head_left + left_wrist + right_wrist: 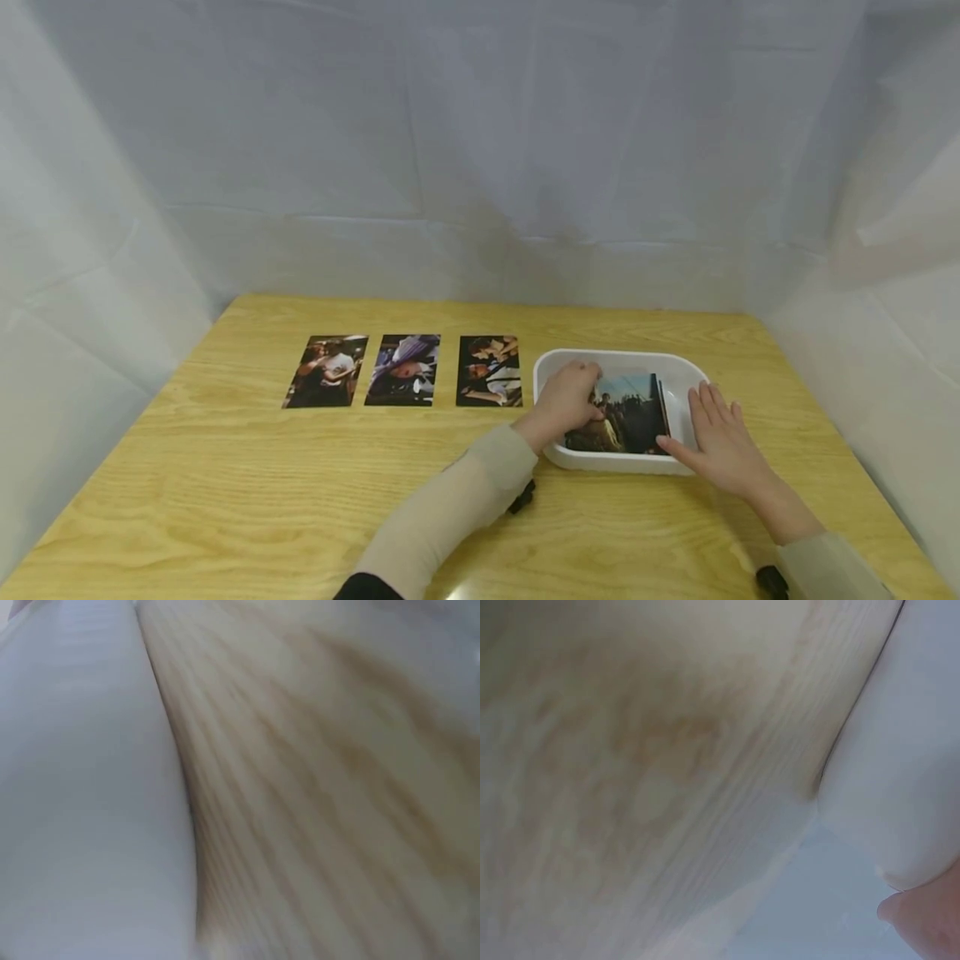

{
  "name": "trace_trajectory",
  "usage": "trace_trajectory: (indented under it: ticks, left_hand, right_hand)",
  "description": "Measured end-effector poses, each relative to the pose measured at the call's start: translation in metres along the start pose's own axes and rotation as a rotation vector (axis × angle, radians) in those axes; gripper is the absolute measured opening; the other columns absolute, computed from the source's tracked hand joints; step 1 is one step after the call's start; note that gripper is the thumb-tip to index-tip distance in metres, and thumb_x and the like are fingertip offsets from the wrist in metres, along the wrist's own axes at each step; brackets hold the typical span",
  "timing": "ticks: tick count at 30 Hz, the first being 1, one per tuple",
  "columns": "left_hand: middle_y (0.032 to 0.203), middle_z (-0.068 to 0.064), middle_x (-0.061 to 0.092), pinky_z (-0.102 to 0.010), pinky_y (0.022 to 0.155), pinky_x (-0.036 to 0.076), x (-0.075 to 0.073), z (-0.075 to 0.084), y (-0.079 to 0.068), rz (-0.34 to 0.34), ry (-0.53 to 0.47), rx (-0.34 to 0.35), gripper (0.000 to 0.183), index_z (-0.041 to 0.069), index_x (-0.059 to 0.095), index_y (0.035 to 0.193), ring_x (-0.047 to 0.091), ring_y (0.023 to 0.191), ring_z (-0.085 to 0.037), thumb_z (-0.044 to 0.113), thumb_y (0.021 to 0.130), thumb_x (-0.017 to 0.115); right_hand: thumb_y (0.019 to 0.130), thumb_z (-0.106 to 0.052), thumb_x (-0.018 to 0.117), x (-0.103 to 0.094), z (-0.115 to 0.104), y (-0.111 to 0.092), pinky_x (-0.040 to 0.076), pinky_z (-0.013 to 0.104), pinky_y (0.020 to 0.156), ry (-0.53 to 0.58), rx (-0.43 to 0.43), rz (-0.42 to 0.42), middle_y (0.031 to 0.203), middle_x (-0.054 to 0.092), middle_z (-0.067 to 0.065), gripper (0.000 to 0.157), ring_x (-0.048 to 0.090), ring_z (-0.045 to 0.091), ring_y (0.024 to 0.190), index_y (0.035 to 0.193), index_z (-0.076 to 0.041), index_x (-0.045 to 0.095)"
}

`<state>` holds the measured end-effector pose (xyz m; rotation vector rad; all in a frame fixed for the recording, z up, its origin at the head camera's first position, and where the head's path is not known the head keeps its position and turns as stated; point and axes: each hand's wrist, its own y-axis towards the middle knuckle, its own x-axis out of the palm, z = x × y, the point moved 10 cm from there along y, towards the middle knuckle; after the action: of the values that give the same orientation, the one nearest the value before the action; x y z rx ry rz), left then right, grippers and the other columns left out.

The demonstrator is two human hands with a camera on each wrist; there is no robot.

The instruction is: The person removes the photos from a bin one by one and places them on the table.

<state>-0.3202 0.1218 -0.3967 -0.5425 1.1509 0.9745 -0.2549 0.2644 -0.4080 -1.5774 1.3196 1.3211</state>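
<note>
A white tray (615,357) with rounded corners stands at the right of the table and holds a stack of photos (633,417). The top photo shows a pale sky over dark figures. Over the tray's left side, my left hand (567,398) grips the left end of the photos with curled fingers. My right hand (722,437) lies at the right rim, fingers straight and thumb stretched to the stack's lower right corner. The tray's outer wall (90,795) fills the left of the left wrist view. In the right wrist view, a fingertip (930,919) shows beside the tray wall (900,772).
Left of the tray, three photos lie apart in a row: a couple at the left (327,372), a purple-toned picture in the middle (403,370) and several figures at the right (490,372). Pale cloth (480,150) hangs behind and beside the wooden table (225,483).
</note>
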Motion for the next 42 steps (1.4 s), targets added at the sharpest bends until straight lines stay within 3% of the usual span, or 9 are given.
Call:
trace_trajectory:
  ticks: [5, 11, 16, 20, 26, 29, 33, 36, 42]
  left_hand:
    - [0.102, 0.001, 0.056, -0.021, 0.072, 0.044, -0.014, 0.004, -0.001, 0.074, -0.015, 0.033, 0.028, 0.014, 0.058, 0.108, 0.053, 0.089, -0.011, 0.025, 0.083, 0.063]
    - [0.096, 0.001, 0.059, -0.019, 0.062, 0.043, -0.032, -0.006, -0.010, 0.177, -0.204, 0.008, 0.017, 0.012, 0.060, 0.104, 0.053, 0.073, -0.007, 0.017, 0.087, 0.057]
    - [0.097, -0.003, 0.057, -0.026, 0.066, 0.044, -0.061, -0.026, -0.026, 0.275, -0.507, -0.068, 0.015, 0.011, 0.058, 0.103, 0.053, 0.080, -0.013, 0.014, 0.089, 0.053]
    - [0.101, -0.006, 0.053, -0.031, 0.071, 0.044, -0.077, -0.042, -0.046, 0.265, -0.794, -0.141, 0.015, 0.007, 0.055, 0.104, 0.051, 0.088, -0.019, 0.010, 0.089, 0.052]
    - [0.091, -0.007, 0.050, -0.029, 0.068, 0.045, -0.098, -0.069, -0.084, 0.287, -1.062, -0.188, 0.012, 0.000, 0.052, 0.096, 0.050, 0.081, -0.016, 0.001, 0.085, 0.057]
    - [0.082, -0.006, 0.049, -0.027, 0.062, 0.044, -0.097, -0.089, -0.107, 0.257, -1.178, -0.258, 0.011, -0.001, 0.050, 0.089, 0.050, 0.073, -0.014, -0.004, 0.082, 0.058]
    - [0.074, -0.004, 0.047, -0.028, 0.058, 0.044, -0.081, -0.113, -0.139, 0.143, -1.241, -0.388, 0.014, 0.003, 0.047, 0.084, 0.049, 0.065, -0.013, -0.005, 0.081, 0.057]
    - [0.071, -0.003, 0.045, -0.032, 0.060, 0.045, -0.067, -0.122, -0.157, 0.061, -1.210, -0.422, 0.015, 0.002, 0.045, 0.082, 0.048, 0.064, -0.013, -0.004, 0.080, 0.059]
    - [0.071, -0.004, 0.044, -0.036, 0.059, 0.049, -0.040, -0.129, -0.176, -0.037, -1.072, -0.404, 0.020, -0.001, 0.046, 0.081, 0.048, 0.065, -0.016, -0.005, 0.071, 0.062]
  right_hand:
    - [0.085, -0.050, 0.049, -0.002, -0.002, 0.002, 0.003, 0.060, 0.096, -0.004, -0.015, 0.017, 0.136, 0.005, 0.037, 0.089, -0.001, 0.044, 0.127, 0.130, 0.020, 0.016]
    - [0.085, -0.049, 0.048, -0.001, -0.004, 0.001, 0.002, 0.059, 0.097, 0.002, -0.029, 0.021, 0.135, 0.007, 0.039, 0.088, 0.001, 0.045, 0.127, 0.129, 0.022, 0.017]
    - [0.086, -0.049, 0.047, 0.001, -0.004, 0.000, 0.001, 0.058, 0.097, 0.005, -0.023, 0.012, 0.135, 0.006, 0.038, 0.088, 0.003, 0.046, 0.126, 0.129, 0.021, 0.016]
    - [0.086, -0.049, 0.047, 0.001, -0.005, -0.001, 0.000, 0.058, 0.098, 0.003, -0.025, 0.008, 0.135, 0.007, 0.038, 0.087, 0.002, 0.045, 0.126, 0.129, 0.021, 0.017]
    - [0.087, -0.048, 0.047, 0.001, -0.004, 0.001, 0.002, 0.059, 0.097, -0.006, -0.029, 0.021, 0.135, 0.007, 0.038, 0.086, 0.004, 0.047, 0.126, 0.128, 0.022, 0.018]
    - [0.087, -0.048, 0.046, 0.000, -0.003, 0.001, 0.002, 0.059, 0.097, -0.010, -0.029, 0.025, 0.135, 0.007, 0.039, 0.087, 0.006, 0.047, 0.125, 0.128, 0.022, 0.018]
    - [0.087, -0.048, 0.046, -0.001, -0.005, 0.000, 0.000, 0.058, 0.098, -0.001, -0.033, 0.028, 0.134, 0.008, 0.040, 0.086, 0.003, 0.046, 0.126, 0.128, 0.023, 0.018]
    - [0.087, -0.048, 0.046, -0.002, -0.004, -0.001, -0.001, 0.058, 0.098, 0.005, -0.030, 0.024, 0.134, 0.008, 0.039, 0.086, 0.002, 0.046, 0.126, 0.128, 0.022, 0.017]
    - [0.087, -0.048, 0.045, -0.001, -0.001, -0.001, 0.002, 0.059, 0.097, -0.007, -0.019, 0.008, 0.135, 0.006, 0.039, 0.087, 0.002, 0.046, 0.126, 0.129, 0.022, 0.016]
